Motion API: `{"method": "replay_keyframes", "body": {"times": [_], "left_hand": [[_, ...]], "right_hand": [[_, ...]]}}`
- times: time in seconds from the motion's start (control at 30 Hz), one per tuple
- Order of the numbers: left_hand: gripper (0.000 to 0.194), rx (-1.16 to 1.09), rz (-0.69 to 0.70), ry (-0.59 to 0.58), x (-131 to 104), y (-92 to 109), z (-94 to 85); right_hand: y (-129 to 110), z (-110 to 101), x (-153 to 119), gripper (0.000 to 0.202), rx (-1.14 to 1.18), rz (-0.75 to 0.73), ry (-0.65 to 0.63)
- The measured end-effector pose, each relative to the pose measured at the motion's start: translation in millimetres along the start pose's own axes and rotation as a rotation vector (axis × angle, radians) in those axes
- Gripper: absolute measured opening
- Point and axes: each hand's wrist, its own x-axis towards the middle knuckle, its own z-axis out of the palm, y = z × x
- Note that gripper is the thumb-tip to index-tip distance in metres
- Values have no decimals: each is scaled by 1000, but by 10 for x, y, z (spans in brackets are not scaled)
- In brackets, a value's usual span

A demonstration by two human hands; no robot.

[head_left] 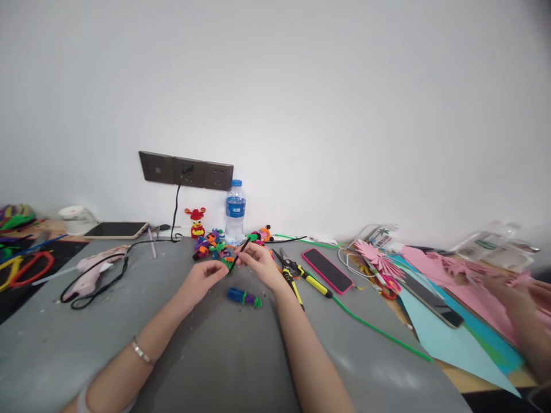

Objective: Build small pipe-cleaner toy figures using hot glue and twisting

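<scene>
Above the middle of the grey table, a short black pipe cleaner (245,245) slants between my two hands. My left hand (205,280) pinches near its lower end, beside a bit of green. The fingers of my right hand (258,263) close on it higher up. Just below the hands lies a blue and purple pipe-cleaner bundle (241,296) with green bands. Behind them is a pile of colourful pipe-cleaner figures (210,244), partly hidden by my hands. Yellow-and-black pliers (316,281) and a similar cutting tool (293,285) rest right of my right hand.
A water bottle (235,213) and a red figure (197,222) stand by the wall. Left lies a corded pink glue gun (92,269). On the right are a pink-cased phone (327,269), a long green pipe cleaner (379,328), coloured paper (447,338) and another person's hands (508,292).
</scene>
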Motion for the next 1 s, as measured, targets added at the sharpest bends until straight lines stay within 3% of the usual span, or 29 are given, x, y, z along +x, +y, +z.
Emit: {"method": "replay_keyframes", "body": {"times": [0.2,0.27,0.37,0.43,0.7,1.0], "left_hand": [[31,91,54,-145,8,-64,15],[32,81,60,-69,17,-64,-9],[33,28,36,184,35,-37,-75],[37,-19,24,286,48,-25,-114],[44,-101,-123,237,40,-73,-50],[38,-191,-95,272,56,-112,-69]], "right_hand": [[22,35,0,29,-37,28,-81],[38,18,9,27,-28,16,-49],[60,-35,25,26,21,-22,76],[61,-65,28,26,47,-33,129],[-12,-21,4,20,3,-6,45],[-12,-30,-14,18,-45,1,-55]]}}
